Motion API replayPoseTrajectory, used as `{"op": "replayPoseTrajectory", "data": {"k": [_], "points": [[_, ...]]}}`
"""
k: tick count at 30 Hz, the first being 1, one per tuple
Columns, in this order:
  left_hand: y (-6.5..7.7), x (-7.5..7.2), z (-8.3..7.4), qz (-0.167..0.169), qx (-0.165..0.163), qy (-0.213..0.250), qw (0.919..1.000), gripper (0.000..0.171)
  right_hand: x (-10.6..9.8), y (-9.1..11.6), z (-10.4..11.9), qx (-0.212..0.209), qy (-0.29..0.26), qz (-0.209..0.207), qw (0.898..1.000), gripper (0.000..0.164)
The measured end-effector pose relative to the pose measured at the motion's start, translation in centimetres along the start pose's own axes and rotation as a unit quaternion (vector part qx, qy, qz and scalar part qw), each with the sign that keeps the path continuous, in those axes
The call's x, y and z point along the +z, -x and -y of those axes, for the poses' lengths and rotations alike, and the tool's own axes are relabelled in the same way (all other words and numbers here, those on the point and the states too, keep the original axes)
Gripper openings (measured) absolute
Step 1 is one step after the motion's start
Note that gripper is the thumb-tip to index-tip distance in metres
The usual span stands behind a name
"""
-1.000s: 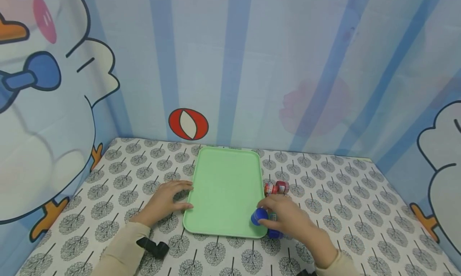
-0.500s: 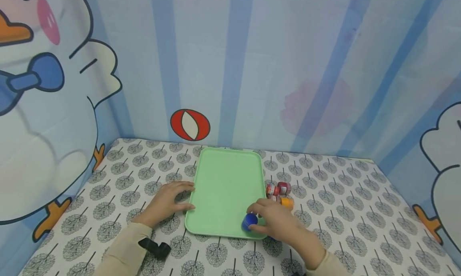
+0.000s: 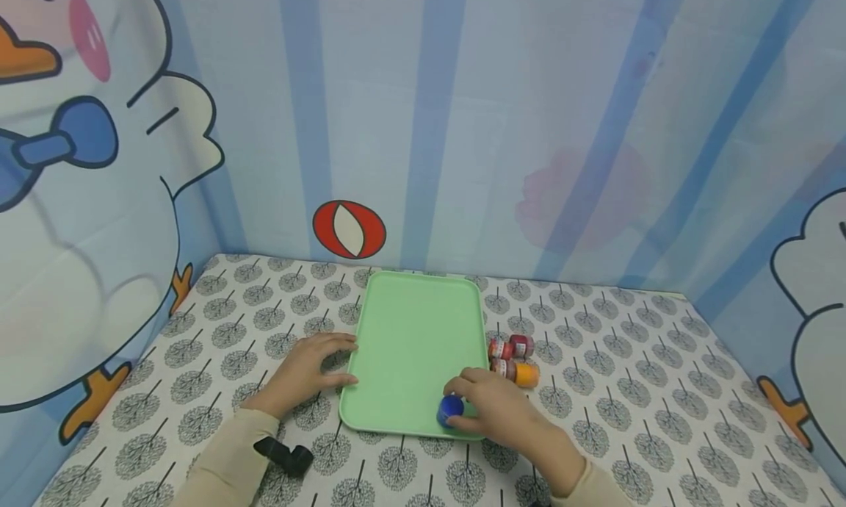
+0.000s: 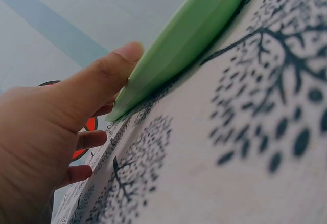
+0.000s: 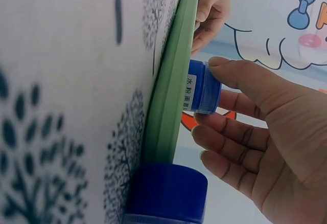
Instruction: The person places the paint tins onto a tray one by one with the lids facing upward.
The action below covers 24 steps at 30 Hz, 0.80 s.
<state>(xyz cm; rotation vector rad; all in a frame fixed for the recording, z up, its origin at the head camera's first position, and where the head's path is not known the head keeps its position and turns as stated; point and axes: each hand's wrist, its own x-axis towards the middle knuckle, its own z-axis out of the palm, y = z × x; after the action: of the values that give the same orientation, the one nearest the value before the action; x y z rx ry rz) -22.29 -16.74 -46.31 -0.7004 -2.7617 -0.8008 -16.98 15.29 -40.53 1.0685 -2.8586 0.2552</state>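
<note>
My right hand (image 3: 496, 411) pinches a small blue paint jar (image 3: 450, 411) by its cap, thumb on one side and fingers on the other. In the right wrist view, the labelled base of this paint jar (image 5: 196, 87) is right at the surface of the green tray (image 3: 416, 345), near its front right corner. At the tray's left edge lies my left hand (image 3: 307, 367), thumb and fingers spread apart. The left wrist view has the left thumb (image 4: 130, 52) against the tray's rim, the other fingers loosely extended beside it.
Right of the tray lie red jars (image 3: 521, 345) and an orange-capped jar (image 3: 526, 375). Another blue-capped jar (image 5: 166, 193) is close to the camera in the right wrist view, by the tray's edge. Tree-patterned cloth (image 3: 628, 404) covers the table, and a printed curtain (image 3: 476, 125) hangs behind.
My right hand has carried the blue paint jar leftward from the tray's right edge to inside its corner. The orange-capped jar has come into sight. My left hand has stayed put.
</note>
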Motion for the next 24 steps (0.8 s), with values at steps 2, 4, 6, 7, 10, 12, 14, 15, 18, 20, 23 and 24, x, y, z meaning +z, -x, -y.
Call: {"op": "replayPoseTrajectory", "data": {"k": [2, 4, 6, 7, 10, 12, 14, 15, 18, 20, 23, 24], "points": [[0.0, -0.1, 0.0, 0.0, -0.001, 0.001, 1.0, 0.051, 0.0, 0.0, 0.0, 0.001, 0.002, 0.001, 1.0, 0.035], [0.0, -0.1, -0.1, 0.001, -0.001, 0.003, 1.0, 0.051, 0.1, -0.1, 0.0, 0.0, 0.002, 0.0, 1.0, 0.035], [0.0, -0.1, -0.1, 0.001, 0.0, 0.003, 1.0, 0.051, 0.1, -0.1, 0.0, -0.001, 0.004, -0.001, 1.0, 0.036], [0.0, -0.1, -0.1, 0.0, 0.001, 0.004, 1.0, 0.051, 0.1, -0.1, 0.0, -0.002, 0.004, -0.001, 1.0, 0.036], [0.1, -0.1, 0.0, -0.001, 0.002, 0.006, 1.0, 0.051, 0.0, -0.1, 0.1, 0.0, 0.005, 0.002, 1.0, 0.038], [0.1, 0.0, 0.0, -0.001, 0.002, 0.007, 1.0, 0.051, -0.1, 0.0, 0.0, 0.005, 0.002, 0.006, 1.0, 0.04], [0.1, 0.0, 0.0, -0.002, 0.002, 0.007, 1.0, 0.051, -0.3, 0.1, 0.0, 0.009, -0.002, 0.01, 1.0, 0.04], [0.1, 0.0, 0.0, -0.002, 0.002, 0.006, 1.0, 0.051, -0.4, 0.1, -0.1, 0.01, -0.005, 0.011, 1.0, 0.04], [0.1, 0.0, 0.0, -0.002, 0.002, 0.003, 1.0, 0.051, -0.6, 0.2, -0.3, 0.013, -0.013, 0.008, 1.0, 0.039], [0.0, 0.0, 0.1, -0.002, 0.002, 0.002, 1.0, 0.051, -0.8, 0.3, -0.5, 0.017, -0.018, 0.004, 1.0, 0.039], [0.0, 0.0, 0.1, -0.001, 0.002, 0.005, 1.0, 0.052, -0.9, 0.4, -0.8, 0.022, -0.028, -0.006, 0.999, 0.038], [0.0, 0.0, 0.1, -0.001, 0.002, 0.005, 1.0, 0.052, -1.0, 0.4, -0.9, 0.023, -0.032, -0.01, 0.999, 0.037]]}}
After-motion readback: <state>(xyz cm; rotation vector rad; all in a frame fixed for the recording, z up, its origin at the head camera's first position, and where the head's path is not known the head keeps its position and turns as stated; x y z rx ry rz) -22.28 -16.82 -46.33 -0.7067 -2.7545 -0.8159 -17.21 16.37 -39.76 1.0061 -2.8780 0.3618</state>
